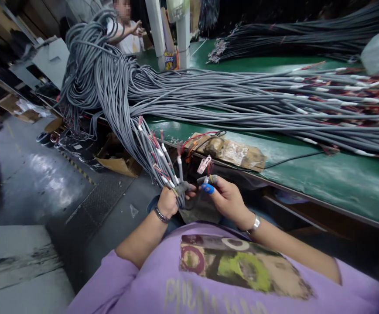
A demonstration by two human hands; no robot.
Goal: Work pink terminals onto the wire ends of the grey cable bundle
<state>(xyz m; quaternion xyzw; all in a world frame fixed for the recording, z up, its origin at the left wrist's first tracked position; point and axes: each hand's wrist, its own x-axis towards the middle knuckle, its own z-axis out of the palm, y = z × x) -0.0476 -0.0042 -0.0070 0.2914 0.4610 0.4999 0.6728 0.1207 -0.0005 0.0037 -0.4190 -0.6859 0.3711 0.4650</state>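
A long desk point(323, 183) runs across the view, its top a smooth, slightly glossy green sheet with a hard straight edge. Spread along it lies a great mass of grey cables point(228, 98), round rubbery jackets lying side by side like combed strands, heaped into thick loops at the left end where they spill over the edge. Farther back, a darker bundle of cables point(290, 39) fans out in a flat sheaf. Near the desk edge sits a crumpled brown wrapped package point(238, 152), wrinkled and shiny with tape. Off the left end, behind the looped heap, a person in a white top point(127, 32) stands.

Down in front, a hanging cable bunch point(150, 150) drops from the desk, stripped at the tips into thin red and white wires with pale sleeves. The left hand point(169, 201) is clenched around this bunch just below those tips, a dark beaded bracelet at the wrist. The right hand point(228, 200), metal watch on the wrist, pinches a single cable end point(207, 179) between thumb and fingers, one fingertip capped in blue; a small pinkish tag point(204, 164) stands up from it.
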